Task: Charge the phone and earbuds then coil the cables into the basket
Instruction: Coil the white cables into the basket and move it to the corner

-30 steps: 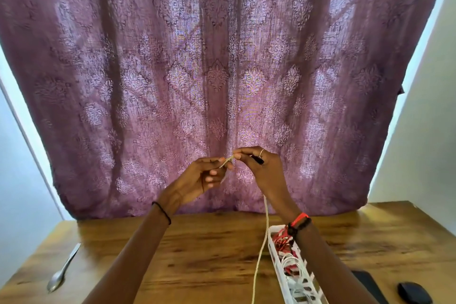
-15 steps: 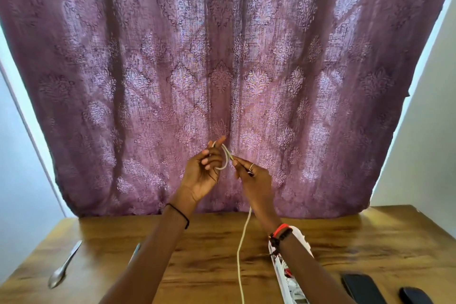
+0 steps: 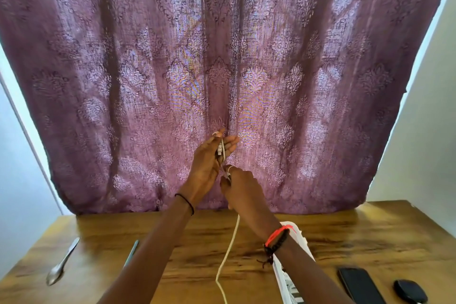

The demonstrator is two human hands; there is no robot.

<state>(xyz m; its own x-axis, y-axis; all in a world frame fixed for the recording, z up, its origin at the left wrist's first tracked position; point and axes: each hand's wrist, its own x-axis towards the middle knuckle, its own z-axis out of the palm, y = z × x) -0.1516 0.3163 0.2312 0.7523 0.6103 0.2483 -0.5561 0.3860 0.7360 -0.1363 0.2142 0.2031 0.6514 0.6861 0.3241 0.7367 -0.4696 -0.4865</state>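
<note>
Both my hands are raised above the wooden table (image 3: pixel 370 237), in front of the curtain. My left hand (image 3: pixel 209 163) stands upright with a loop of white cable (image 3: pixel 230 247) wound over its fingers. My right hand (image 3: pixel 240 189) sits just below it and pinches the same cable, which hangs down to the table and runs off the bottom edge. A white plastic basket (image 3: pixel 286 276) lies under my right forearm, mostly hidden. A black phone (image 3: pixel 360 284) and a black earbuds case (image 3: pixel 410 291) lie at the lower right.
A purple patterned curtain (image 3: pixel 222 69) hangs behind the table. A metal spoon (image 3: pixel 61 266) lies at the left of the table. A thin grey object (image 3: pixel 132 252) shows beside my left forearm. White walls stand on both sides.
My right hand has dropped below my left, drawing the cable down round its fingers. The view tilted down a little, so the phone and the earbuds case show more fully.
</note>
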